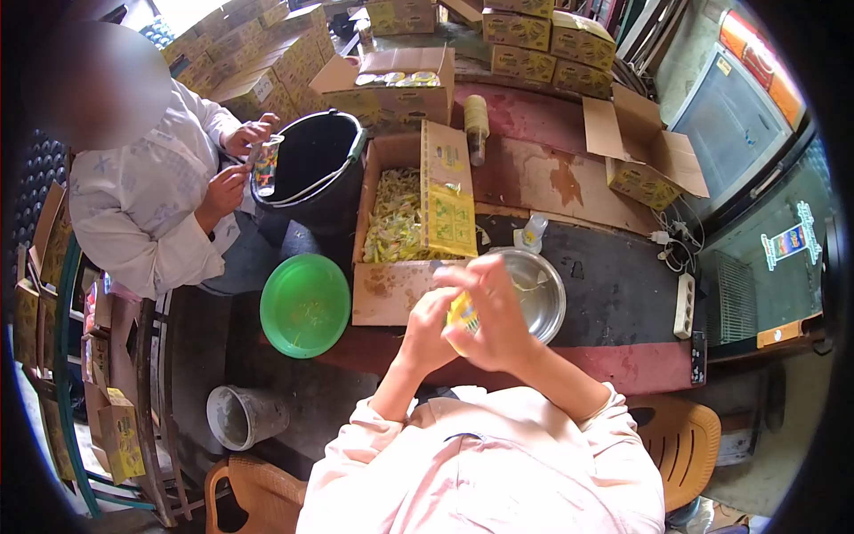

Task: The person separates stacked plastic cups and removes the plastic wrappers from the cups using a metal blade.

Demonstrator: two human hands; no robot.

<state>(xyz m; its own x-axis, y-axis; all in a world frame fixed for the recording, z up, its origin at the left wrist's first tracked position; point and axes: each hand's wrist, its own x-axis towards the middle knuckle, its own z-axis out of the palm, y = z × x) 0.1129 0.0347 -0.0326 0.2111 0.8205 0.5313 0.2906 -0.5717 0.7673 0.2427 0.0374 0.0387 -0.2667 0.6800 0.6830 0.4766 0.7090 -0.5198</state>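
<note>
Above the near table edge, both hands are around a small yellow printed item [462, 313], perhaps a labelled cup; most of it is covered. My left hand [428, 332] grips it from the left with bent fingers. My right hand [500, 313], somewhat smeared by motion, closes on its right side, thumb below and fingers above. Just beyond my right hand is a round metal bowl [553, 298], partly hidden by it. A clear plastic cup [532, 233] lies at the bowl's far rim. An open carton [391, 292] of yellow labels or wrappers [396, 218] stands ahead.
To the left, a co-worker [147, 205] holds a printed clear cup [266, 167] by a black bucket [311, 151]. A green basin [305, 305] sits nearer. Stacked cups [476, 125], an open box [645, 169], a power strip [684, 305] and piled cartons [525, 40] surround the table.
</note>
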